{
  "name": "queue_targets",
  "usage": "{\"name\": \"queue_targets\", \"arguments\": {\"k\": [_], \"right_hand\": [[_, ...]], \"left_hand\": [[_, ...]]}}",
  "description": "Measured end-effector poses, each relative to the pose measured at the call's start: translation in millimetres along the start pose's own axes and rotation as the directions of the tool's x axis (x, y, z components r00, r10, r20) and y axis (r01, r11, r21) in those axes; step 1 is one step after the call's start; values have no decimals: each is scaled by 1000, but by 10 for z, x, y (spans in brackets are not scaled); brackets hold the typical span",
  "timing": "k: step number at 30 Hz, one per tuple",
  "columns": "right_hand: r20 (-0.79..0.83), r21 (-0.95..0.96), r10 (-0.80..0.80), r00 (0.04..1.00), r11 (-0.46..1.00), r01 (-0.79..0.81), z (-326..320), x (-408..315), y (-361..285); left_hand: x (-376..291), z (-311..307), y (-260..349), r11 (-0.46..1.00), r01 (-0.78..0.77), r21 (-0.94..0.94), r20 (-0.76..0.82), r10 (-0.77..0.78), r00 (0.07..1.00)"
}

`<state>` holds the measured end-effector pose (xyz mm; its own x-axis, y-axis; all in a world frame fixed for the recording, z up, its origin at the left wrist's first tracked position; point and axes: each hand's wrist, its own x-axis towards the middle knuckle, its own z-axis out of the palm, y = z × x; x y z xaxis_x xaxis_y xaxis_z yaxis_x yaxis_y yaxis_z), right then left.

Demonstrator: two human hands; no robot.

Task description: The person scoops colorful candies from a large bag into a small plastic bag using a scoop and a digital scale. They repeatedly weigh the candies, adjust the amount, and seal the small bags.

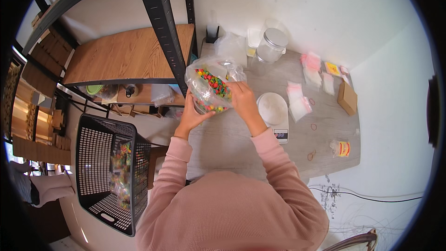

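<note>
A large clear plastic bag (213,85) of small red, green and yellow pieces stands with its mouth wide apart on the grey wood-look table (230,150). My left hand (193,113) grips its lower left side, thumb across the front. At its right rim, my right hand (244,99) has its fingertips on the plastic; whether they also hold any pieces is hidden. Just right of that hand lies a white kitchen scale (273,111) with a round platform. Several small clear zip bags (299,108) lie right of the scale.
Behind the bag stand a clear jar with a silver lid (271,45) and a white tub (253,42). Rubber bands (314,127) and a small cardboard box (347,98) lie at right. A black plastic basket (104,160) with filled bags stands left, below a black metal shelf (129,55).
</note>
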<state>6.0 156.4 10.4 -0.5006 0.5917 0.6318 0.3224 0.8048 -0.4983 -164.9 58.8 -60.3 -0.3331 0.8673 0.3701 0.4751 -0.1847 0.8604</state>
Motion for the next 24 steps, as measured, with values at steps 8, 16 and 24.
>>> {"name": "queue_targets", "arguments": {"k": [8, 16, 24], "right_hand": [[-96, 36, 35, 995, 999, -32, -12, -82, 72], [-11, 129, 192, 981, 973, -189, 39, -309, -140], [30, 371, 439, 898, 829, -418, 137, -452, -327]], "left_hand": [[-45, 98, -12, 999, 34, -37, -40, -36, 999], [-70, 114, 7, 995, 59, -83, -47, -63, 997], [-141, 165, -45, 998, 40, -46, -25, -41, 999]]}}
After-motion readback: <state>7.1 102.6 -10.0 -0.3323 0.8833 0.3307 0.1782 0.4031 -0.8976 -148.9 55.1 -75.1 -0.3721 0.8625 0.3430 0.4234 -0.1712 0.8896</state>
